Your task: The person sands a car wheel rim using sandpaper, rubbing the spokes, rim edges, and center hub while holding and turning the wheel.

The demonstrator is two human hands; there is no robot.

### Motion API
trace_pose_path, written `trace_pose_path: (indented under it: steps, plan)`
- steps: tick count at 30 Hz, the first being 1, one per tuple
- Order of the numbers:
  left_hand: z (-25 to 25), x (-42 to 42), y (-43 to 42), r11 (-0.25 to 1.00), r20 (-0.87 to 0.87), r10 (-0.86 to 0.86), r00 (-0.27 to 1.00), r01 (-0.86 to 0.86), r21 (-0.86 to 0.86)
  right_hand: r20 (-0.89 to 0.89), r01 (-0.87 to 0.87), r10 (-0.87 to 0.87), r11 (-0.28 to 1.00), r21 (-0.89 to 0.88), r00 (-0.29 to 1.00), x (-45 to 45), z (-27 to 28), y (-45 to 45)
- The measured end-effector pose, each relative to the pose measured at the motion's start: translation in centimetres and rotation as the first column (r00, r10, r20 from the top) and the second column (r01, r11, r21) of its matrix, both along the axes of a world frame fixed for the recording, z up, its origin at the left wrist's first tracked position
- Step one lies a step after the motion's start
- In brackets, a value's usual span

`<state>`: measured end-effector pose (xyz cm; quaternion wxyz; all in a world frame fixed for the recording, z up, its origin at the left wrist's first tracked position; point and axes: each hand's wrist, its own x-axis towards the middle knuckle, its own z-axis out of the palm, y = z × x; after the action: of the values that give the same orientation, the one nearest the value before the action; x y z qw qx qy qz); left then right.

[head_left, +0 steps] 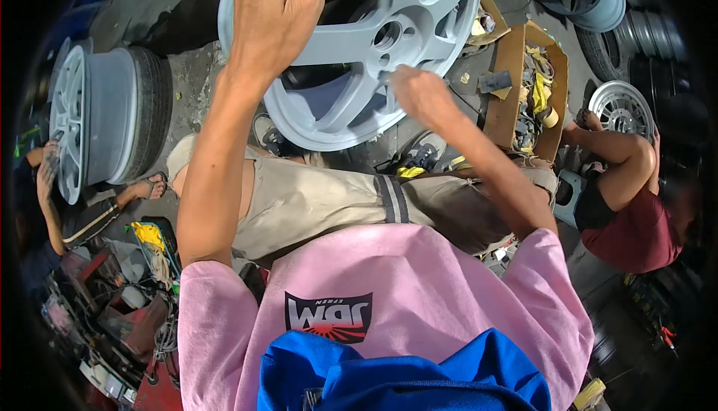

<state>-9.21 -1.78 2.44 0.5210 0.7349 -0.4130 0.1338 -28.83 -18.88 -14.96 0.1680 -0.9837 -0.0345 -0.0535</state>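
Observation:
A large pale grey wheel rim with wide spokes faces me, in front of my knees. My left hand lies on the rim's upper left part, its thumb spread from the rest; the other fingers run out of the top of the view. Near the hub, at a spoke's lower side, my right hand is blurred, its fingers bent toward the spoke. Whether it holds something small is hidden by blur. Both forearms are bare, reaching from pink sleeves.
Right of the rim stands a cardboard box of scraps and tape. A person in dark red sits at the right by a silver rim. Another person's hand touches a rim at left. Red machinery lies lower left.

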Motion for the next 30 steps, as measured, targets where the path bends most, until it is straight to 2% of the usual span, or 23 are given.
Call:
trace_pose_path:
  steps: [1, 2, 4, 5, 6, 8, 9, 10, 12, 14, 16, 18, 20, 21, 22, 23, 25, 26, 27, 28, 29, 30]
  plan:
    - [-0.2, 0.1, -0.1, 1.0, 0.002, -0.002, 1.0, 0.002, 0.0, -0.042, -0.002, 0.006, 0.995, 0.098, 0.999, 0.2, 0.5, 1.0]
    - [-0.4, 0.3, -0.2, 1.0, 0.016, 0.004, 1.0, -0.004, 0.012, -0.041, 0.001, 0.003, 0.995, 0.1, 0.999, 0.1, 0.5, 0.8]
    - [-0.4, 0.2, -0.2, 1.0, 0.031, -0.004, 1.0, 0.003, 0.029, -0.03, -0.029, 0.03, 0.999, 0.03, 0.999, -0.3, 0.1, -0.4]
    - [-0.2, 0.1, -0.3, 0.999, -0.023, -0.005, 1.0, 0.006, 0.035, 0.029, -0.032, 0.033, 0.998, -0.057, 0.999, -0.5, -0.8, -1.8]
    - [-0.1, 0.0, -0.3, 0.999, -0.079, -0.001, 0.997, 0.005, 0.04, 0.029, -0.03, 0.032, 0.998, -0.062, 0.999, -0.7, -0.8, -2.0]
    - [-0.2, 0.5, 0.0, 0.999, -0.038, 0.014, 0.999, -0.012, 0.044, -0.002, 0.057, -0.058, 0.994, -0.09, 0.998, -0.4, -0.7, -2.3]
    - [-0.3, 0.7, 0.0, 0.998, -0.001, 0.02, 1.0, -0.02, 0.055, -0.104, 0.118, -0.114, 0.992, 0.042, 0.988, -0.4, -0.8, -1.2]
    - [-0.3, 1.0, 0.0, 0.998, 0.001, 0.023, 1.0, -0.023, 0.052, -0.101, 0.116, -0.111, 0.992, 0.039, 0.989, -0.2, 0.3, -0.3]
    - [-0.6, 1.3, 0.0, 0.996, -0.005, 0.037, 0.999, -0.037, 0.082, -0.098, 0.082, -0.052, 0.938, 0.335, 0.994, 0.1, 2.2, 0.9]
    - [-1.1, 1.7, -0.1, 0.996, -0.017, 0.024, 1.0, -0.022, 0.09, -0.111, 0.118, -0.087, 0.941, 0.316, 0.99, -0.4, 1.3, -0.6]
    - [-1.0, 1.6, -0.2, 0.996, -0.026, 0.02, 0.999, -0.018, 0.083, 0.014, 0.118, -0.118, 0.993, 0.024, 0.993, -0.6, -0.3, -2.2]
    - [-0.4, 1.3, 0.0, 0.988, -0.064, 0.066, 0.996, -0.056, 0.146, 0.023, 0.111, -0.11, 0.993, -0.032, 0.994, -0.3, -0.7, -1.2]
    - [-0.4, 1.6, 0.0, 0.986, -0.049, 0.079, 0.996, -0.071, 0.149, 0.016, 0.086, -0.092, 0.973, 0.215, 0.996, 0.5, 0.1, 0.8]
    - [-0.5, 1.5, 0.0, 0.984, -0.044, 0.087, 0.995, -0.079, 0.159, -0.046, 0.157, -0.15, 0.915, 0.371, 0.988, 1.1, 1.9, 1.8]
    - [-0.4, 1.3, -0.1, 0.985, -0.044, 0.078, 0.996, -0.07, 0.158, -0.047, 0.165, -0.159, 0.914, 0.37, 0.986, 1.2, 2.6, 1.3]
    - [-0.3, 1.2, -0.2, 0.987, -0.076, 0.07, 0.995, -0.059, 0.148, -0.275, 0.326, -0.179, 0.604, 0.727, 0.945, 1.4, 3.1, 0.5]
    - [-0.2, 1.5, -0.2, 0.989, -0.102, 0.072, 0.992, -0.058, 0.133, -0.411, 0.449, -0.184, 0.286, 0.847, 0.893, 0.9, 2.9, -0.7]
    - [-0.3, 1.5, -0.1, 0.988, -0.071, 0.081, 0.994, -0.071, 0.135, -0.411, 0.447, -0.178, 0.288, 0.847, 0.894, 0.3, 1.8, -1.2]
    - [-0.5, 1.3, 0.0, 0.987, -0.043, 0.084, 0.995, -0.078, 0.138, -0.176, 0.328, -0.298, 0.608, 0.723, 0.938, -0.4, 0.4, -1.6]
    - [-0.5, 1.3, 0.0, 0.988, -0.043, 0.082, 0.996, -0.076, 0.133, 0.097, 0.236, -0.314, 0.854, 0.463, 0.944, -0.6, 0.0, -1.9]
    - [-0.5, 1.4, 0.0, 0.987, -0.055, 0.081, 0.995, -0.073, 0.141, 0.086, 0.252, -0.273, 0.947, 0.199, 0.958, -1.2, -0.4, -2.0]
    - [-0.5, 1.5, 0.0, 0.986, -0.067, 0.082, 0.994, -0.071, 0.151, 0.09, 0.253, -0.275, 0.947, 0.197, 0.957, -1.8, -0.8, -1.4]
